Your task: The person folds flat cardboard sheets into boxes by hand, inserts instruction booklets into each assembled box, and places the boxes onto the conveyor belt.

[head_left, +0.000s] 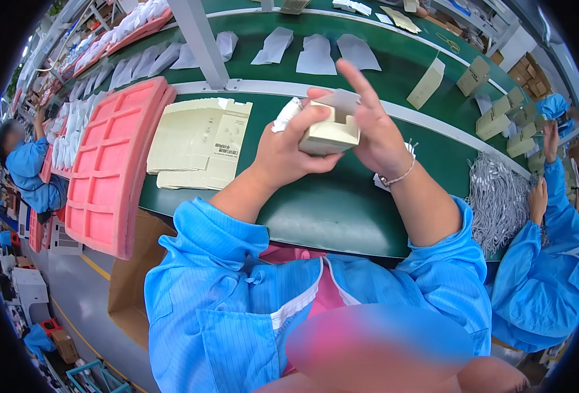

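Observation:
A small cream carton (329,139) is held up over the green table, its end facing me open with a flap raised. My left hand (288,145) is closed around the carton from the left, thumb on top and fingers below. A crumpled white piece (287,115) sticks out by the left fingers. At the carton's right side is my right hand (372,124), its fingers stretched out and apart beside the raised flap. Left of my hands lies a stack of flattened cream cartons (194,141) with dark print on the top one.
Pink foam trays (109,170) lean at the table's left. Grey cables (499,200) are heaped at right, near a co-worker in blue (544,281). White pouches (317,54) lie on the green belt behind the metal rail, with upright cartons (427,82) further right. Another person (31,164) works far left.

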{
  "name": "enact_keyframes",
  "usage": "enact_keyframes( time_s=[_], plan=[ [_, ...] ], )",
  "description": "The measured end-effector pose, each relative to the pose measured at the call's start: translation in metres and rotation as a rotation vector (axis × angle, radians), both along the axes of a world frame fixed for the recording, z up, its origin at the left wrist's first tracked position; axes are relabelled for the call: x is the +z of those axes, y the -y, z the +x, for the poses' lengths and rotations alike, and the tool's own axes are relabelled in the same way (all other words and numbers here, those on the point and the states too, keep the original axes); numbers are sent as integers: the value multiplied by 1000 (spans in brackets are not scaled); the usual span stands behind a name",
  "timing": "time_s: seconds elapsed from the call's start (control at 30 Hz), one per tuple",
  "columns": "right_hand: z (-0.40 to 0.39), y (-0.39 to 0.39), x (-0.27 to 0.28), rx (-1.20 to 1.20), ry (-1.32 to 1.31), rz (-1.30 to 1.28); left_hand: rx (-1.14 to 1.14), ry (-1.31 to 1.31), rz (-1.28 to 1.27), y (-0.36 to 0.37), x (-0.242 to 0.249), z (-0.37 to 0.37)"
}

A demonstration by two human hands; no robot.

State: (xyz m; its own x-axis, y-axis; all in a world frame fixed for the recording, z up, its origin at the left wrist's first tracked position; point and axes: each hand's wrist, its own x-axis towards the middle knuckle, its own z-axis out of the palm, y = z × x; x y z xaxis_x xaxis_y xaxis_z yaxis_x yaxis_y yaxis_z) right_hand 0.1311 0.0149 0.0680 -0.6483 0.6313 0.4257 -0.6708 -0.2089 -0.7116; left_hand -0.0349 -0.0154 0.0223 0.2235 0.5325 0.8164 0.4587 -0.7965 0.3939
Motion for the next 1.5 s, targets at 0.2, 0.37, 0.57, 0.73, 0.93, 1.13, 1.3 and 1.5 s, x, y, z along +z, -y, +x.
enact_keyframes(
  time_s=[0.2,0.37,0.57,0.73,0.93,1.13,1.3,1.5],
  plan=[
    [8,-11,-2,-271,431,502,-21,104,-186,5,-7,1],
    [12,-4,5,-271,611,446,61,12,-125,3,-7,1],
    [13,4,3,-410,520,478,2,49,-209,4,-4,-4],
    [38,16,-5,-927,523,1102,349,-42,26,5,17,7],
    [40,38,-26,-785,682,1570,-986,1158,-1275,-4,9,-1],
    [113,37,-39,-731,1440,1059,-436,932,-1101,-13,-2,-7],
    [135,34,-65,-703,1426,954,-405,769,-1100,-11,3,2],
    [140,29,-52,-530,1402,825,-415,711,-1153,-10,3,1]
  ],
)
